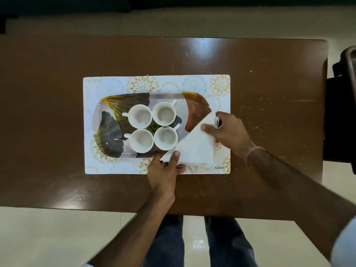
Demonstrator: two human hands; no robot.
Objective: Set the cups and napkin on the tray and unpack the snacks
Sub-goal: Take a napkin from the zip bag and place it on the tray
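Fingers of the left hand and right hand are pinched on opposite corners of the folded white napkin, held over the tray's right end beside four cups. Laying it flat is judged next; snacks are not seen.

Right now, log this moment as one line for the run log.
cups: four on tray | napkin: folded, over tray's right end | left hand: pinching near corner | right hand: holding far corner | snacks: not visible

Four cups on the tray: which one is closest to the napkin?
The near-right cup: its rim almost meets the folded napkin's slanted edge, just above the left hand. The other three sit further left or further back on the tray.
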